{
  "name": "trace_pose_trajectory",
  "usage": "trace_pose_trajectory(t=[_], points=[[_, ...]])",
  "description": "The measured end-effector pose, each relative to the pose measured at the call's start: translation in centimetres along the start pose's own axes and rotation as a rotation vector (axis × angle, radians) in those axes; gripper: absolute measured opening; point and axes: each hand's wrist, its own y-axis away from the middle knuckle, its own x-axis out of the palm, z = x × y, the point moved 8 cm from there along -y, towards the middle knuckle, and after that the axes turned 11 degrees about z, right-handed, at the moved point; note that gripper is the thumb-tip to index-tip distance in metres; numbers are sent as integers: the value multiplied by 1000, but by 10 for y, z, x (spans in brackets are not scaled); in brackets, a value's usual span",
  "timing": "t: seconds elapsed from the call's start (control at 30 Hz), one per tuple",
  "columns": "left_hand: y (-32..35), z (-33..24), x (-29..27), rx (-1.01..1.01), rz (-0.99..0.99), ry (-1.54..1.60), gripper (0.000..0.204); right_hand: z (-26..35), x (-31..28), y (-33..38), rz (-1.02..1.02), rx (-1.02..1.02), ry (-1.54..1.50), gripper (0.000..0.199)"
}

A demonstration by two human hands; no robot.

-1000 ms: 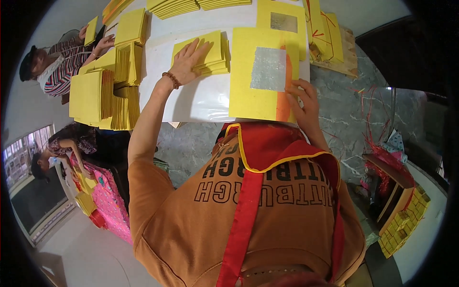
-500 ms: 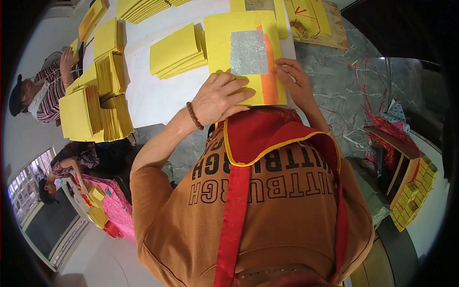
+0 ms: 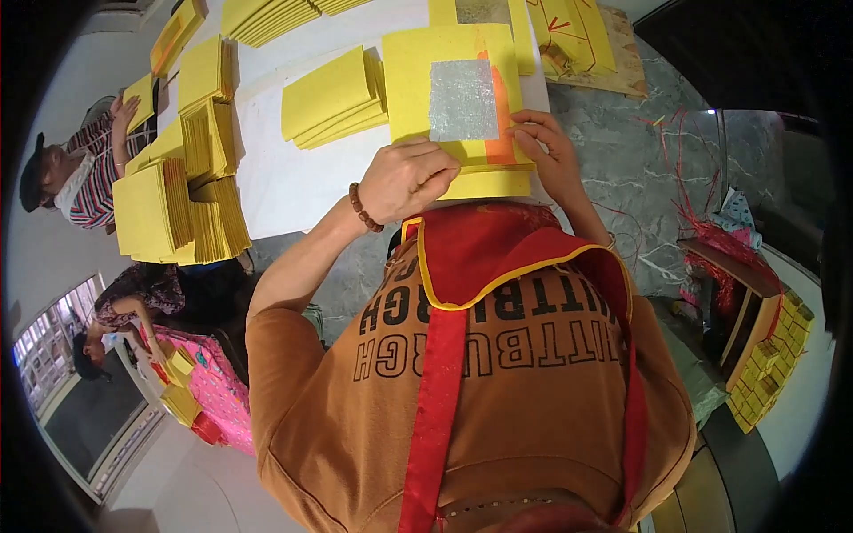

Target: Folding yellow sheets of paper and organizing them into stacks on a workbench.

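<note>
The yellow sheet (image 3: 407, 93) lies flat on the white-covered table (image 3: 306, 186), at the near edge of it, right in front of the person, w/ a silver patch (image 3: 463, 100) in its middle and an orange strip (image 3: 499, 107) along the right side of this patch. The L hand (image 3: 407, 182), w/ a brown bead bracelet (image 3: 357, 206) on the wrist, is at the near-left corner of the sheet; its fingers are curled in and pinch the near edge. Below this edge, on the near side, a 2nd yellow layer (image 3: 489, 184) shows as a band. The R hand (image 3: 549, 149) is at the right edge, fingers bent and fingertips at the orange strip; I can't tell if it grips the paper or only rests there. Left of the sheet, just beside it, is a small pile of folded yellow papers (image 3: 329, 96); farther left, bigger yellow stacks (image 3: 153, 209) stand at the table's side. At far left a co-worker in striped clothes (image 3: 91, 195) has a hand (image 3: 124, 114) at another yellow piece (image 3: 142, 96). At far right, a tied yellow bundle (image 3: 582, 40) sits on a wooden board (image 3: 629, 67).
</note>
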Motion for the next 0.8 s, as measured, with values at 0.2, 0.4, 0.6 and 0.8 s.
trace_pose_trajectory(t=[0.2,0.4,0.6,0.8], points=[[-1,14,2,-117,-4,153,9,1,1,-1,1,-3,6,18],[1,26,6,-226,-6,295,9,-1,1,-1,8,11,16,21],[4,40,10,-376,43,468,12,0,0,1,57,-42,-251,33],[8,54,12,-411,28,591,14,20,5,3,102,-183,233,19]])
